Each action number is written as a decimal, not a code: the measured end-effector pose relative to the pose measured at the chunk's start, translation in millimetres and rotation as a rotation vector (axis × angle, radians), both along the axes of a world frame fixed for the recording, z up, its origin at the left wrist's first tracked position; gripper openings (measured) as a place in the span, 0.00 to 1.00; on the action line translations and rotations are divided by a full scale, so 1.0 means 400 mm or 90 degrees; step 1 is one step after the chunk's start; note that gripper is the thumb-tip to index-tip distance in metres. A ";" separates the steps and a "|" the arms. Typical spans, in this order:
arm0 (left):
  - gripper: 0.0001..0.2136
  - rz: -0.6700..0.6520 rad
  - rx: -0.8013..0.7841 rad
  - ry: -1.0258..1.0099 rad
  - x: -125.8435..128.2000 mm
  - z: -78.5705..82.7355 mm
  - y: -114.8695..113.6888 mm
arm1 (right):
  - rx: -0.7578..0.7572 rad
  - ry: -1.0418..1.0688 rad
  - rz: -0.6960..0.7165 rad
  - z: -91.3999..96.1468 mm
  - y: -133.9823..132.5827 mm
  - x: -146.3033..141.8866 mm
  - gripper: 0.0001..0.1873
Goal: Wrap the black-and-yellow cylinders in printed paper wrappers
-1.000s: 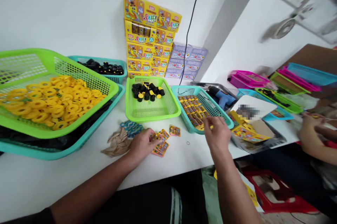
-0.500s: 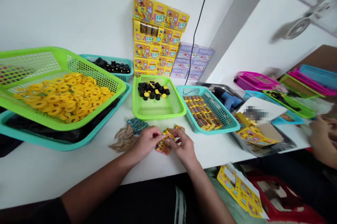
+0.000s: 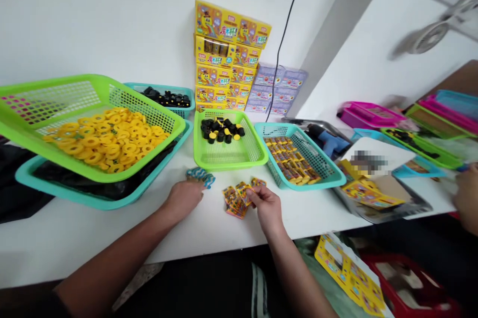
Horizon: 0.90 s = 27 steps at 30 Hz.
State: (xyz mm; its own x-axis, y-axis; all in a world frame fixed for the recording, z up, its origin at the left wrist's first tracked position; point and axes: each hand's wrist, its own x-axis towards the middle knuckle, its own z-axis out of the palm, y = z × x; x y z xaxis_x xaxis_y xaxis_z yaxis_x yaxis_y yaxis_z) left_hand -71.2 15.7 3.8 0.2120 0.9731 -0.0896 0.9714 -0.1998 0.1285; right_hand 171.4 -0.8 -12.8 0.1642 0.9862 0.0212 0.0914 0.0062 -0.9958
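Note:
My right hand [image 3: 268, 208] pinches the edge of a small yellow printed label [image 3: 244, 192] with thumb and fingertips, low over the table. Several similar printed labels [image 3: 235, 206] lie in a loose pile just left of these fingers. Another yellow printed piece [image 3: 258, 182] lies behind the hand. On the other side, my left hand [image 3: 185, 201] is down at the table with its fingers curled in; what they grip is hidden. A crumpled blue patterned piece, perhaps cloth [image 3: 200, 176], touches or lies just behind that hand.
A green basket [image 3: 231, 161] holds black and yellow cylinders. At left, another green basket [image 3: 112, 176] with yellow rings rests on a teal one. A teal basket [image 3: 317, 186] of wrapped cylinders stands right. Yellow boxes [image 3: 227, 24] are stacked behind. A co-worker's hand [image 3: 467, 193] shows far right.
My left hand has left the labels and moved left to the blue patterned piece. The crumpled brown piece beside it no longer shows. My right hand has shifted slightly right, holding a label.

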 end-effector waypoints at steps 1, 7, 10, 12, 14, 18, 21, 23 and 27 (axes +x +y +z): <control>0.11 -0.003 0.000 -0.019 -0.001 -0.004 0.003 | -0.004 0.012 0.002 0.005 -0.003 -0.001 0.13; 0.13 0.040 0.115 -0.239 0.028 0.023 -0.036 | 0.014 -0.032 0.049 0.020 -0.029 -0.003 0.12; 0.12 -0.104 0.102 -0.419 0.082 0.044 -0.044 | 0.059 -0.102 0.102 0.034 -0.022 -0.016 0.09; 0.11 -0.159 0.050 -0.522 0.113 0.048 -0.027 | 0.070 -0.109 0.144 0.053 -0.006 -0.027 0.09; 0.15 -0.142 -0.006 -0.602 0.125 0.043 -0.003 | 0.046 -0.095 0.195 0.078 0.016 -0.034 0.10; 0.16 -0.054 -0.116 -0.752 0.097 0.032 0.023 | 0.007 -0.155 0.267 0.137 0.097 -0.045 0.16; 0.16 0.003 -0.126 -0.790 0.073 0.028 0.020 | 0.103 -0.345 0.214 0.188 0.213 -0.080 0.19; 0.17 0.028 -0.112 -0.797 0.071 0.024 0.018 | 0.138 -0.541 0.207 0.218 0.304 -0.133 0.18; 0.17 0.037 -0.122 -0.782 0.082 0.009 0.032 | 0.152 -0.671 0.225 0.255 0.426 -0.285 0.12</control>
